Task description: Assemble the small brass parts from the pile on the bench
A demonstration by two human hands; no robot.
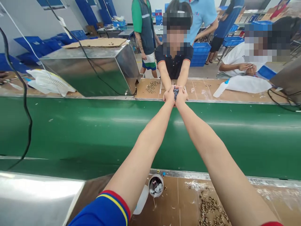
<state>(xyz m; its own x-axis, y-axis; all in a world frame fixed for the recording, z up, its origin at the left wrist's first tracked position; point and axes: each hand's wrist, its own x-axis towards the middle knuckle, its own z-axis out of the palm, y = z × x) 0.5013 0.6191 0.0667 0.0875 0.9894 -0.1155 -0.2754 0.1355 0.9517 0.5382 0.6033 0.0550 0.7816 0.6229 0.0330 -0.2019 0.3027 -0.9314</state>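
Note:
Both my arms stretch across the green belt to its far edge. My left hand (168,95) and my right hand (182,95) are cupped together, with fingers curled round a pile of small dark bluish pieces (176,91). The pieces are too small to name. A co-worker opposite holds out both forearms (166,75) to the same spot. That person's hands meet mine and are mostly hidden, so I cannot tell who bears the pieces' weight. A heap of small brass-coloured parts (152,87) lies on the far ledge, left of the hands.
Below my arms runs the green conveyor belt (94,125). On my side stand a small tub (155,185) with scraps and loose brass-coloured parts (210,205). Across are a metal housing (98,72), a translucent bottle (246,84) and other people. A black cable (25,103) hangs at left.

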